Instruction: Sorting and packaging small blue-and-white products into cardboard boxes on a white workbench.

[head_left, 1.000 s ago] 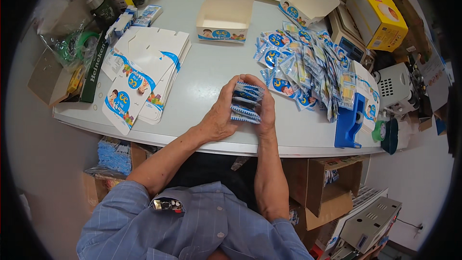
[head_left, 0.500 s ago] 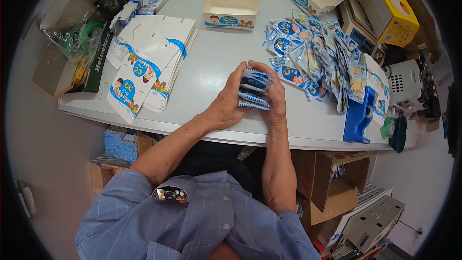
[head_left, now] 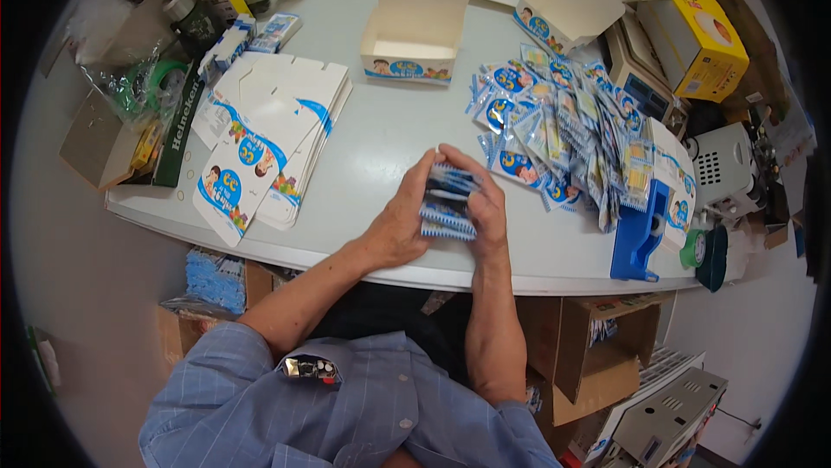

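Between my two hands is a stack of small blue-and-white sachets (head_left: 448,208), held above the near edge of the table. My left hand (head_left: 401,224) is closed against the stack's left side, and my right hand (head_left: 487,213) wraps its right side. The fingertips of both hands meet at the far end of the stack. A large heap of the same kind of sachets (head_left: 563,122) lies to the right of my hands. Beyond them stands a white carton (head_left: 407,70) with its lid raised, its inside showing no sachets.
Flattened printed cartons (head_left: 268,139) are piled at the left. On the right are a blue tape dispenser (head_left: 639,234), a scale (head_left: 645,78), a yellow box (head_left: 705,35) and another open carton (head_left: 567,13). A green-sided box (head_left: 177,126) borders the left. Cardboard boxes (head_left: 597,355) sit below the table.
The whole view has shifted, so the table and its things appear lower. My hands stay around the sachet stack, whose sachets sit slightly differently between them.
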Motion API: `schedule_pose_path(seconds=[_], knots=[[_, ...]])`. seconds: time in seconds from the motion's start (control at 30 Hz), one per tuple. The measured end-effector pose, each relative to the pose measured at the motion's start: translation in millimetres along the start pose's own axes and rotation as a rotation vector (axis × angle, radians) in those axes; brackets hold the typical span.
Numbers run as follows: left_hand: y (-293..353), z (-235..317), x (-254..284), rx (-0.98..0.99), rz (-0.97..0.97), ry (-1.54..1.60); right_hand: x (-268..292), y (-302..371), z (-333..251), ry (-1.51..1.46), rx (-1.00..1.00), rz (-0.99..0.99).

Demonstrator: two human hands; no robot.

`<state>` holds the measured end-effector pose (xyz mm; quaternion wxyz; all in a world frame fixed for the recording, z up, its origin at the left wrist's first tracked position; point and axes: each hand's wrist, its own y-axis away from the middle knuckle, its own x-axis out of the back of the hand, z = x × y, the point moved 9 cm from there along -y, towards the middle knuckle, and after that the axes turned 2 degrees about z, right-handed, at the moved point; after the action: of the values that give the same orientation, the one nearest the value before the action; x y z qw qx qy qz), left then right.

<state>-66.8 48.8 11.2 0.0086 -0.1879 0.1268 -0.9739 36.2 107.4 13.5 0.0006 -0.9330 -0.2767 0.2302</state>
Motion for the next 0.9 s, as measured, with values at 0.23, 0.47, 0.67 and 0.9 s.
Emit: schedule_pose_path(seconds=[0.23, 0.47, 0.67, 0.9], knots=[[4, 2, 0, 0.019, -0.039, 0.020, -1, 1, 2, 0.077, -0.083, 0.071], [3, 3, 0, 0.003, -0.003, 0.084, 4, 0, 3, -0.001, -0.078, 0.042], [-13, -17, 9, 0.243, 0.035, 0.255, 9, 1, 13, -0.041, -0.061, 0.045], [-10, -21, 1, 0.130, 0.004, 0.168, 29, 2, -126, 1.351, 0.368, 0.448]])
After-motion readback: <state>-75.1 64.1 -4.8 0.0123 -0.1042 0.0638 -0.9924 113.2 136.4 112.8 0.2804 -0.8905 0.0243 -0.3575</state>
